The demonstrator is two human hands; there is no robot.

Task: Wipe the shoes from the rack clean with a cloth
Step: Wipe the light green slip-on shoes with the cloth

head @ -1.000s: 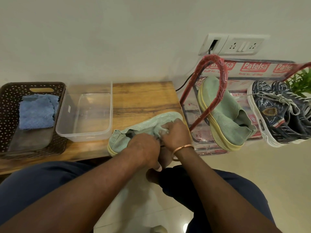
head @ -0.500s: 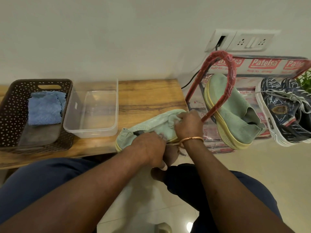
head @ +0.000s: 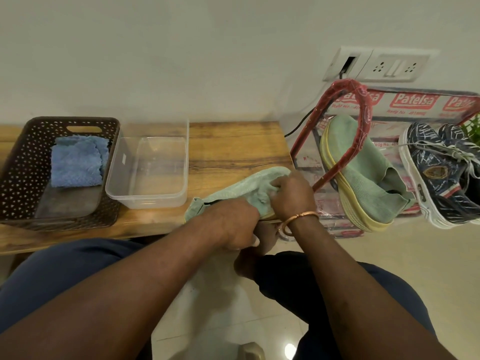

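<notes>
Your left hand [head: 235, 224] clamps the heel end of a soft, knitted pale-green shoe [head: 233, 189] that lies on its side at the near edge of the grained wooden bench [head: 233, 144], its yellow sole just showing beneath your wrists. Your right hand [head: 291, 194], with a copper bangle [head: 298, 219] at the wrist, is curled over the toe half, fingers bunched into pale-green fabric; you cannot tell there whether that is cloth or the shoe's own knit. Both forearms reach forward, wrists close together. On the red-wrapped tubular rack [head: 348, 100] to your right sit three more shoes: one matching green shoe [head: 368, 175] and two dark patterned lace-up sneakers [head: 436, 172]. Left on the bench stand one clear, rounded-rectangular plastic tub [head: 148, 198] and one brown perforated basket [head: 23, 157] holding one fluffy blue cloth [head: 76, 161].
</notes>
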